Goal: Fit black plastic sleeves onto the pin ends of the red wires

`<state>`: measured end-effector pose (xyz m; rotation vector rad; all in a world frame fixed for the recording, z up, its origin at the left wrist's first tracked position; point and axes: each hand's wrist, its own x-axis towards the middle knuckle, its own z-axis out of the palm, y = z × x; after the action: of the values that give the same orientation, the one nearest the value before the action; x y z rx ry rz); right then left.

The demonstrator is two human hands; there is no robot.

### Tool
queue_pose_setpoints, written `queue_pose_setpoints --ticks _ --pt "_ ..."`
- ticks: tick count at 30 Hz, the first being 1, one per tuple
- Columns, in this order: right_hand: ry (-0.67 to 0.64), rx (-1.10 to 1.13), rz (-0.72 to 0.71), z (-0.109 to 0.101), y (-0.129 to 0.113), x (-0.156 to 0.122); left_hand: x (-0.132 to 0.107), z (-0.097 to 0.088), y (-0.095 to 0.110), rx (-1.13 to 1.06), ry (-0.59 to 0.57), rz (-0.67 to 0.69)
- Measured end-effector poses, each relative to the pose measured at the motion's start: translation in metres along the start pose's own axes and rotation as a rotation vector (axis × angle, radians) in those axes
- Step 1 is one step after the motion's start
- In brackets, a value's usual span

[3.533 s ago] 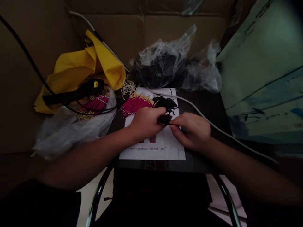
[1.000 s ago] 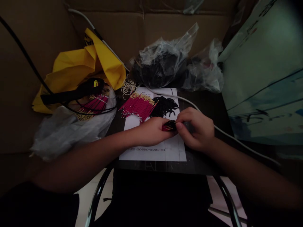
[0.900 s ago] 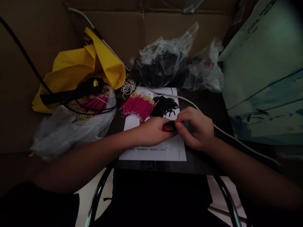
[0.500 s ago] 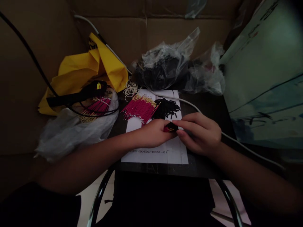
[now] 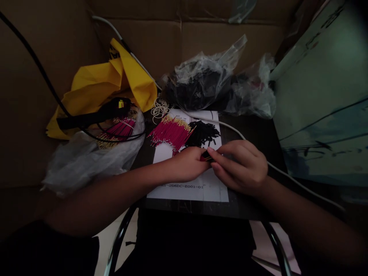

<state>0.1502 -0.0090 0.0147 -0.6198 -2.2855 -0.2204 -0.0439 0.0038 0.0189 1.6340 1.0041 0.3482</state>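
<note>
My left hand (image 5: 186, 165) and my right hand (image 5: 240, 167) meet over a white printed sheet (image 5: 214, 193), pinching a small bunch of magenta wires with black sleeves (image 5: 206, 156) between their fingers. Most of that bunch is hidden by my fingers. Just beyond my left hand lies a pile of magenta wires with gold tips (image 5: 171, 132). Loose short black tubes (image 5: 202, 134) are heaped beside it on the sheet, near my right fingertips.
A dark tabletop (image 5: 253, 130) carries the sheet, with a white cable (image 5: 254, 147) across it. Behind lie rubber bands (image 5: 159, 109), a plastic bag of black pieces (image 5: 198, 86), a yellow bag (image 5: 112, 82), a black tool (image 5: 97, 111) and more magenta wires (image 5: 119, 130).
My hands have closed in around the small bunch, and my right fingers now cover more of it. The whole view has drifted slightly, with the table sitting a little lower and further right.
</note>
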Motion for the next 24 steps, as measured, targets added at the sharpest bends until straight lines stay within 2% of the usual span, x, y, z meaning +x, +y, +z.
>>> queue_pose_setpoints --ticks 9,14,16,18,24 --pt "-0.012 0.013 0.041 0.001 -0.009 -0.001 0.001 0.0 -0.004 -0.02 0.009 0.0" --pt "0.021 0.067 0.344 0.01 0.011 -0.004 -0.001 0.001 -0.005 0.042 -0.097 0.129" --pt "-0.038 0.021 0.433 0.019 0.024 -0.006 -0.003 0.001 -0.003 0.104 -0.145 0.142" --pt "-0.106 -0.013 0.453 0.027 0.035 -0.007 -0.004 0.0 -0.002 0.167 -0.198 0.15" --pt "-0.27 0.036 0.386 0.035 0.033 -0.005 -0.004 -0.001 -0.003 0.19 -0.223 0.174"
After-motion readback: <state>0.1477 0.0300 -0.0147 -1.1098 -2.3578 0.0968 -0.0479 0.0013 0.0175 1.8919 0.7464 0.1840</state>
